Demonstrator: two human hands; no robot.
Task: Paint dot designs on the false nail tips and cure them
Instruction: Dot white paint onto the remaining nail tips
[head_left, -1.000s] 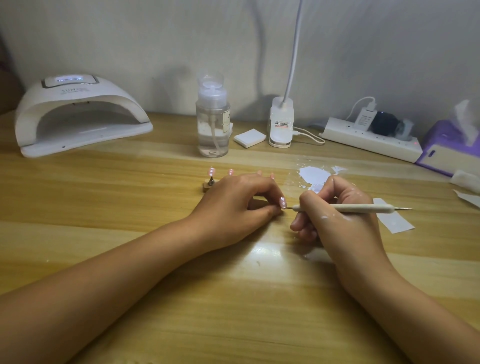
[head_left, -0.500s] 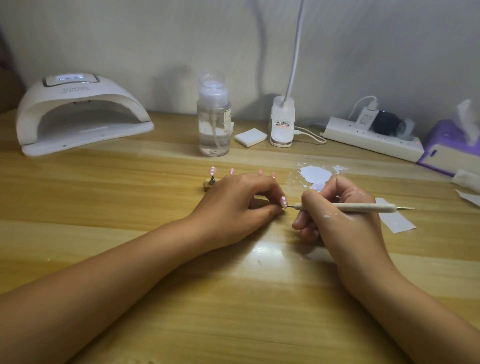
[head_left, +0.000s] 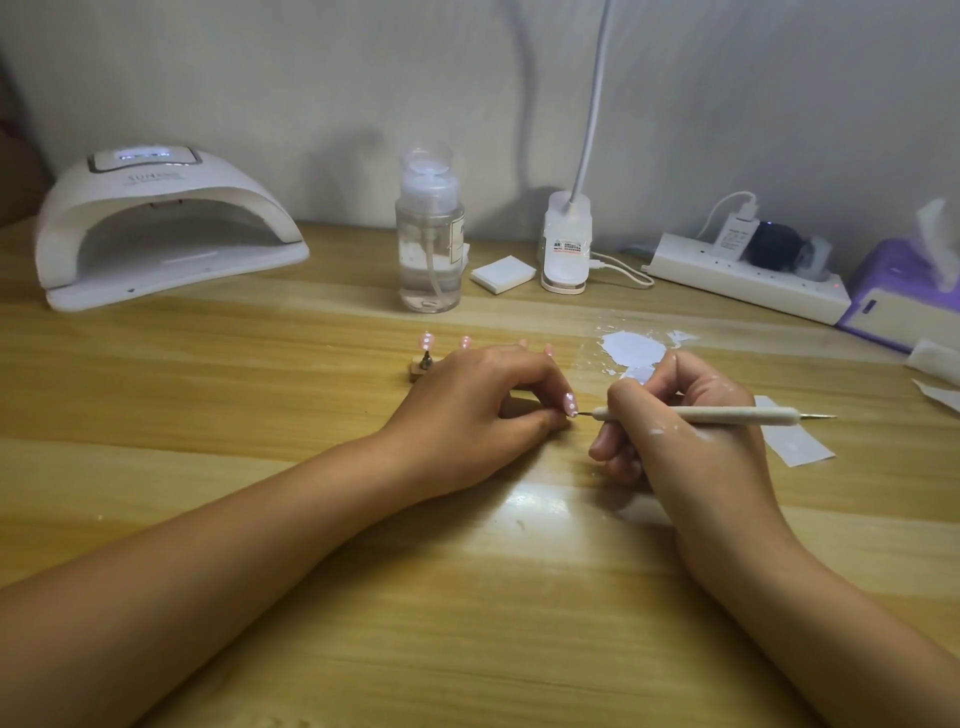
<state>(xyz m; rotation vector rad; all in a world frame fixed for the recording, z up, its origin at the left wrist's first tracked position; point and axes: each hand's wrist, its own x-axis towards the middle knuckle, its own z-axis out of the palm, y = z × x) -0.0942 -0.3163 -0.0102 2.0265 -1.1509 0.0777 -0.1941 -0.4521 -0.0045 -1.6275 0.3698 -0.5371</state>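
On the wooden table (head_left: 467, 597) the white curing lamp (head_left: 166, 228) stands at the far left, its display lit. The left hand (head_left: 467, 415) rests on the tabletop, thumb and forefinger pinching a pink nail tip (head_left: 570, 404), and the right hand (head_left: 680, 431) is curled round a white dotting tool (head_left: 727, 414) held level like a pen. The tool's fine metal point touches the pinched tip's lower edge, beside its white dots.

Wide tabletop (head_left: 343, 296) gap between nail lamp (head_left: 166, 228) and pump bottle (head_left: 429, 249); power strip (head_left: 748, 278) far right.
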